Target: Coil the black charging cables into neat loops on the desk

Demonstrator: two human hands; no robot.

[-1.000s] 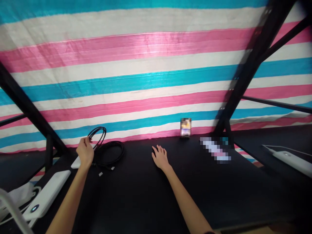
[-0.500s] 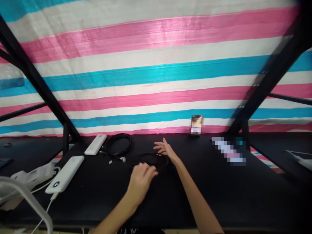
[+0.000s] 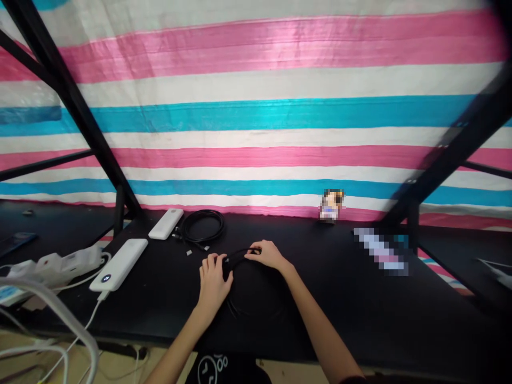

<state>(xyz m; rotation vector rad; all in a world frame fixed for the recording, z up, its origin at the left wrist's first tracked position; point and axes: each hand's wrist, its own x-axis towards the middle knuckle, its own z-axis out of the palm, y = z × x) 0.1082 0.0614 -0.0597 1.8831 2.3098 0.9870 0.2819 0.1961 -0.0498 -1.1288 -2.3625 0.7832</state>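
A black cable [image 3: 240, 255] lies looped on the black table [image 3: 320, 298] in front of me. My left hand [image 3: 214, 274] grips it at its left end, fingers curled round it. My right hand [image 3: 267, 254] pinches the same cable a little further right and back. The rest of the loop [image 3: 256, 306] lies on the table below both hands and is hard to see against the dark surface.
A second coiled black cable [image 3: 202, 226] lies at the back left, beside a white power bank [image 3: 166, 224]. Another power bank [image 3: 119, 257] with a lit indicator and a white power strip [image 3: 56, 264] sit further left. Black frame bars rise on both sides before a striped tarp.
My left hand carried a black cable from the back left to the table's middle. My right hand, flat on the table before, now pinches that cable. The camera has tilted down.
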